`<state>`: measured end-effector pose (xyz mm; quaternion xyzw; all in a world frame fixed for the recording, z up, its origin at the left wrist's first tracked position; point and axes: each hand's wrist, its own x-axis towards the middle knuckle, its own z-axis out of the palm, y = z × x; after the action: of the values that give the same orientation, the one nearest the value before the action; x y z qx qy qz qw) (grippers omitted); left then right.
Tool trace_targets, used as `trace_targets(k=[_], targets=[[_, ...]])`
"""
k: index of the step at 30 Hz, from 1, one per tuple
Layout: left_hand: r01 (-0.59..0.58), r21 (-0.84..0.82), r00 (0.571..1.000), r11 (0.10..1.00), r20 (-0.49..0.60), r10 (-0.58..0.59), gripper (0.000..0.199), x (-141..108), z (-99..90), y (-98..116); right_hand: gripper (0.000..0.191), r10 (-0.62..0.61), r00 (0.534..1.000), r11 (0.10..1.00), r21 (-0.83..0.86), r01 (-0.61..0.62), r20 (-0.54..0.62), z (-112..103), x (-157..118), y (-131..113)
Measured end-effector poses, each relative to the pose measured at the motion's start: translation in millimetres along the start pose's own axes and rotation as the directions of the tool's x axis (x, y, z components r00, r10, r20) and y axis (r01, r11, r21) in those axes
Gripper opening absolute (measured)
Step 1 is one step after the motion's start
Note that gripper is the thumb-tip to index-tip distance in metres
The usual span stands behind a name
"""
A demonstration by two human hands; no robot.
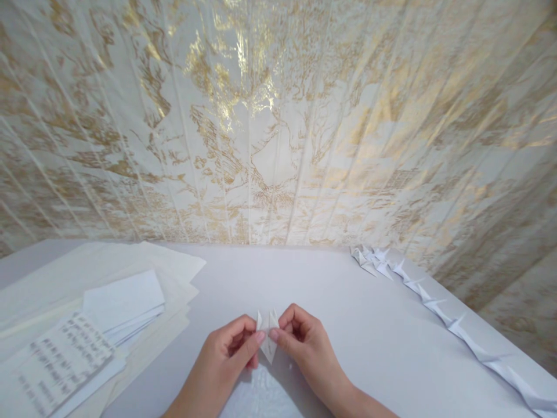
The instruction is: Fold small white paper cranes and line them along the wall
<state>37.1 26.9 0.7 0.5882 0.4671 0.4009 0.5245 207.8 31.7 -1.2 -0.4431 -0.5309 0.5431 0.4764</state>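
From my feed I see the left hand (230, 351) and right hand (307, 342) pinching folded paper (268, 349) between their fingers (251, 345), paper figures (437, 312), perhaps cranes, lining the right edge of the table (378, 331)

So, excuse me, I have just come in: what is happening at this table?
A person is holding a small folded paper over the table, pinched between the left hand and the right hand. Its two upper points stand apart, and a single point faces the person. More folded pieces lie along the table's right edge, bunched at the far end. On the left lie large sheets, with smaller blank paper and a page with writing on top.
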Motion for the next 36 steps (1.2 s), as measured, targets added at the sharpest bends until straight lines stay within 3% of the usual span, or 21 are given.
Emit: trace_targets(k=[4,9,16,19,23,28,31,36], targets=[[0.052,-0.124,0.998,0.991,-0.03,-0.056,0.04,-1,1.6,3,0.039,-0.026,0.999,1.0,0.015,0.026,0.023,2,-3,1],[-0.002,-0.141,0.996,0.99,-0.086,-0.01,0.034,-4,2.7,9,0.03,-0.077,0.996,0.995,0.06,0.074,0.051,4,-3,1],[-0.042,-0.164,0.994,0.986,-0.106,0.025,0.034,-3,3.1,8,0.029,-0.161,0.987,0.984,0.068,0.162,-0.026,3,-1,4],[-0.059,-0.165,0.994,0.984,-0.104,0.042,0.031,-2,2.6,2,0.031,-0.126,0.992,0.986,0.104,0.128,-0.028,5,0,4],[-0.066,-0.136,0.988,0.989,-0.145,0.046,0.025,-2,2.2,-5,0.044,0.012,0.998,0.966,0.256,-0.028,0.065,7,2,3],[-0.064,-0.03,0.998,0.997,-0.001,0.064,0.02,-6,3.0,0,0.046,0.078,0.982,0.982,0.157,-0.105,0.173,3,4,1],[-0.079,0.023,0.996,0.997,0.047,0.078,0.018,-10,3.8,3,0.049,0.116,0.984,0.989,0.072,-0.126,0.134,1,4,2],[-0.095,0.119,0.995,0.988,-0.022,0.098,0.014,-10,4.1,4,0.047,0.121,0.991,0.992,0.029,-0.123,0.058,2,3,2]])
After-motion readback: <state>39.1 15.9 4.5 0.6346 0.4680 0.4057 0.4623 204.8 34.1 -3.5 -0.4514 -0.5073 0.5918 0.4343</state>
